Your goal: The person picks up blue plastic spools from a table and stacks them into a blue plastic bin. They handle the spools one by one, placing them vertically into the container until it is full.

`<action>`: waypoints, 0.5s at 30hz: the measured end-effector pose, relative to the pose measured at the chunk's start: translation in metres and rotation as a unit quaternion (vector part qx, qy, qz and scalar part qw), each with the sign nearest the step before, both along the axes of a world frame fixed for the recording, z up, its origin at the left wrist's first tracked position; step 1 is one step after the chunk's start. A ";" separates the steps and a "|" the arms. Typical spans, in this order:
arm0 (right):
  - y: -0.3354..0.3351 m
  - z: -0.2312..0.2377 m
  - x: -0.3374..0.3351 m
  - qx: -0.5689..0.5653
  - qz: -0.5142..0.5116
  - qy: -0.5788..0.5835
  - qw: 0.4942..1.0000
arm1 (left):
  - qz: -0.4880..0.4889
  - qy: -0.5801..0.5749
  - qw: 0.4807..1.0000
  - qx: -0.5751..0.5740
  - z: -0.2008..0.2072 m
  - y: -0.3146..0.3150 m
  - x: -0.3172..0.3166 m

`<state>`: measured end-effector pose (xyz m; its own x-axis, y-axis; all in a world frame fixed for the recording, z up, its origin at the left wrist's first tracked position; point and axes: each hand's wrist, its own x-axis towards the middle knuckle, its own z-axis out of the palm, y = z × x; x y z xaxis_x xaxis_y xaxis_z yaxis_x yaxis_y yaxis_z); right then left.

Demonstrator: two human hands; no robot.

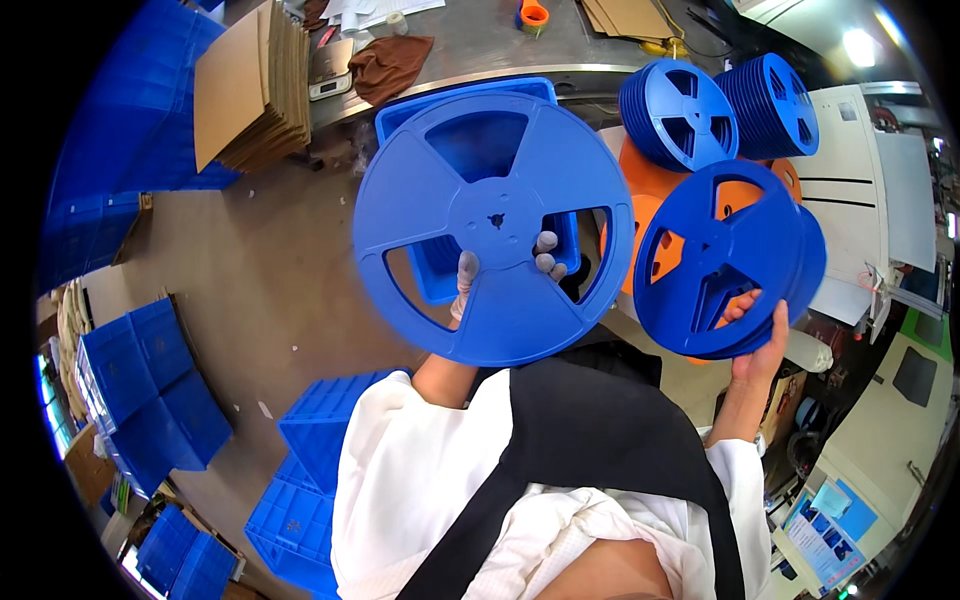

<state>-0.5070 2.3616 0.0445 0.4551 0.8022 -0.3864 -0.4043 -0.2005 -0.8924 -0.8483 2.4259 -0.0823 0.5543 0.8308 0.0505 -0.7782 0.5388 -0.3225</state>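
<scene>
My left hand (470,285) holds up a large flat blue plastic reel (493,225), its fingertips in white finger cots poking through the spoke openings. My right hand (757,340) grips a stack of several similar blue reels (725,260) from below, tilted on edge, to the right of the single reel. Most of my left hand is hidden behind the reel. Behind the single reel sits a blue plastic crate (400,112).
More blue reels (685,112) stand in rows on a surface at the upper right, with orange reels (650,180) under them. A stack of cardboard sheets (250,85) lies upper left. Blue crates (310,440) sit on the floor at lower left. A metal bench (480,40) runs along the top.
</scene>
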 end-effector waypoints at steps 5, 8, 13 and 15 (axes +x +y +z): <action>-0.019 -0.009 0.022 0.152 -0.031 0.093 0.983 | -0.015 0.000 1.000 -0.002 -0.008 0.006 -0.019; -0.030 -0.011 0.040 0.248 -0.031 0.224 0.942 | 0.036 -0.026 0.998 0.046 -0.016 0.021 -0.027; -0.035 -0.010 0.043 0.319 -0.021 0.337 0.886 | 0.022 -0.009 0.994 0.107 -0.014 0.042 -0.045; -0.034 -0.012 0.039 0.336 -0.019 0.364 0.868 | 0.004 0.022 0.990 0.137 -0.020 0.051 -0.055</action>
